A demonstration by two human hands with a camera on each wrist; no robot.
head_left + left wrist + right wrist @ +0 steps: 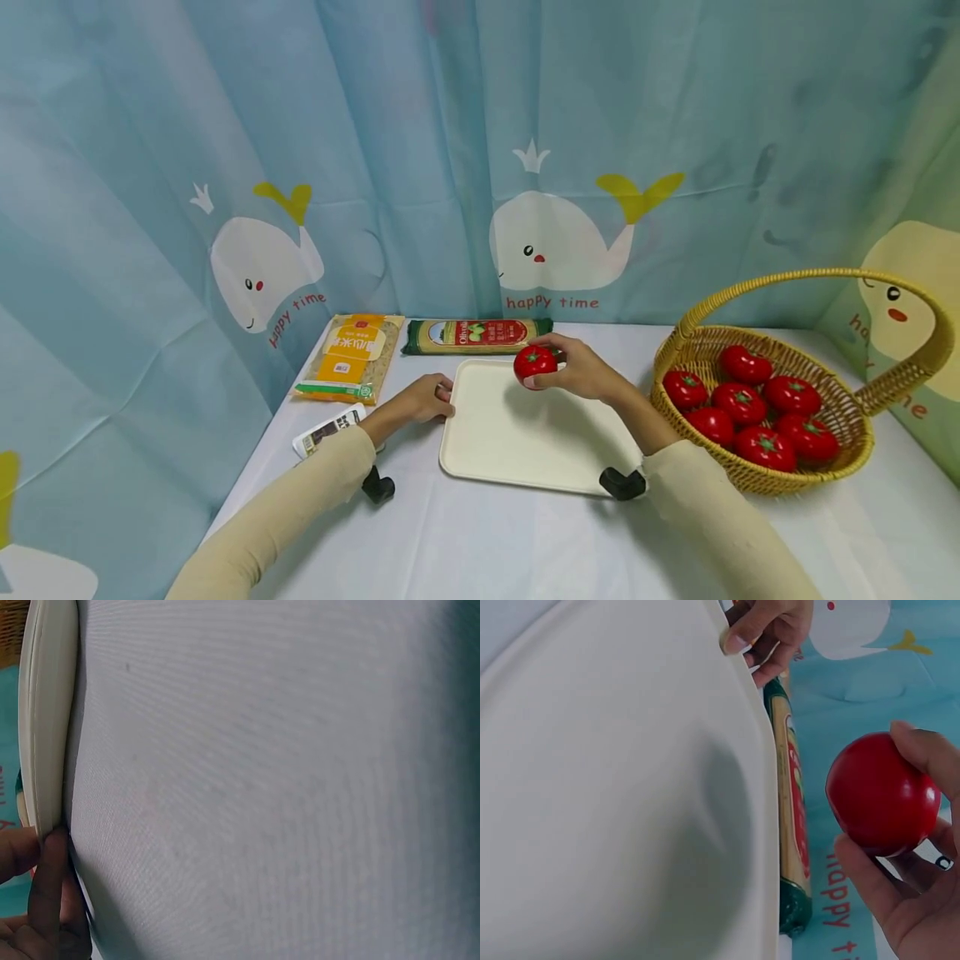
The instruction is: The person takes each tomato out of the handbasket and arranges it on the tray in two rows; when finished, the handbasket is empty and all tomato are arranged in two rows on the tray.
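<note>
A red tomato with a green calyx is held in my right hand, thumb and fingers around its sides. It hangs over the far part of a cream rectangular tray, and the right wrist view shows the tomato clear of the tray's surface. My left hand grips the tray's left rim. In the left wrist view, the thumb and fingers of the left hand pinch that rim. More tomatoes lie in a wicker basket to the right.
Behind the tray lies a pack of noodles with green ends. A yellow bag of grain is at the back left, with a white packet in front of it, partly covered by the left arm. The basket's tall handle arches upward. A whale-print curtain stands behind.
</note>
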